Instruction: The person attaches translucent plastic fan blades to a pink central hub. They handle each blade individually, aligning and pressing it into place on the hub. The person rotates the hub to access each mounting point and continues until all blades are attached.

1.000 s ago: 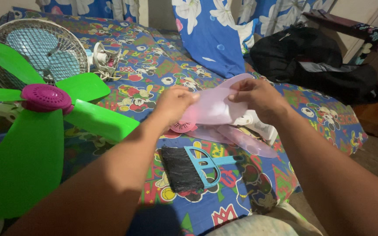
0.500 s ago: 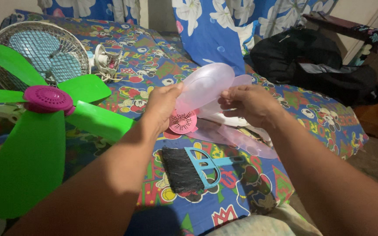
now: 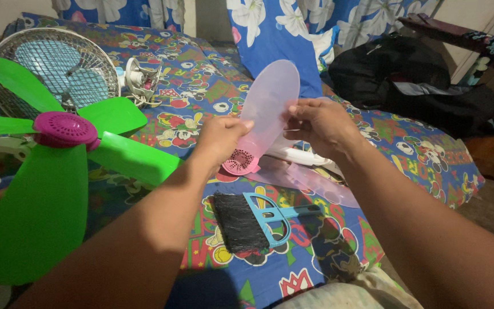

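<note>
**Pale pink fan blade held upright between two hands over a patterned bed**

A translucent pale pink fan blade [image 3: 270, 103] is held upright above the middle of the bed [image 3: 212, 86], its rounded tip raised and its narrow end joined to a pink perforated hub [image 3: 240, 162] that rests just above the bedsheet. The blade is pinched at its lower part from both sides: the left hand [image 3: 221, 137] is closed on its left edge, the right hand [image 3: 315, 123] on its right edge, with fingers [image 3: 294, 110] pressed against the blade face. Held this way, the blade's broad face is turned toward the camera, seemingly so it can be looked over or worked on. Further pale pink blades [image 3: 321, 183] of the same set are seen lying flat on the bed under and just right of the hands, over a white fan body [image 3: 304, 154].

Nearer the bed's front edge, just below the hands, a small hand brush [image 3: 258, 220] with black bristles and a blue handle is laid flat, within easy reach. Along the left edge, a large bright green fan blade set [image 3: 47, 189] with a magenta hub [image 3: 64, 129] is seen close to the camera. Behind it, toward the far left corner, a white wire fan guard [image 3: 52, 66] and a small white motor part [image 3: 141, 77] are set. At the far edge, a blue flowered pillow [image 3: 270, 40] is propped, and a black bag [image 3: 407, 80] sits at the far right corner.
</note>
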